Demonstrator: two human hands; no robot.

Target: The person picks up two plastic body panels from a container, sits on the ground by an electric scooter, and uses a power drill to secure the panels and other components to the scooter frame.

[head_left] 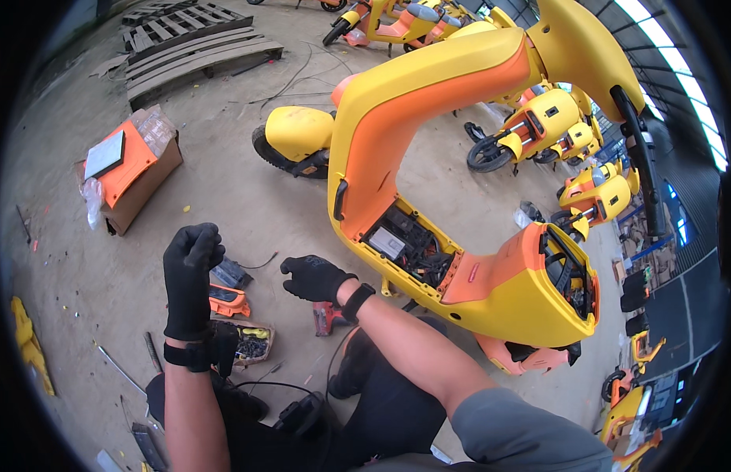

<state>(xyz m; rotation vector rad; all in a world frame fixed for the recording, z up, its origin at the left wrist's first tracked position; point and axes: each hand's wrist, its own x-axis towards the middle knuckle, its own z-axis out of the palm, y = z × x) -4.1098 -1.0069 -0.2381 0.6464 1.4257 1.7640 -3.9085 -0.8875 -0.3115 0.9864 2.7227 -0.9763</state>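
Observation:
My left hand (191,275), in a black glove, is raised at the left with its fingers curled in. Whatever it may hold is hidden. My right hand (318,278), gloved the same, hovers left of the scooter with its fingers bent together; I cannot make out anything in them. A yellow and orange electric scooter (428,102) stands to the right. Its floor compartment (409,244) is uncovered, showing wiring and a silver-grey module. On the ground between my hands lie a dark block-shaped part (232,274) with a cable and an orange and black part (228,300).
A small carton of screws or similar bits (254,344) sits by my knees, near a red power tool (324,318). A cardboard box (145,185) with an orange panel on top stands at the left. Wooden pallets (196,59) and several more scooters (550,122) are farther off.

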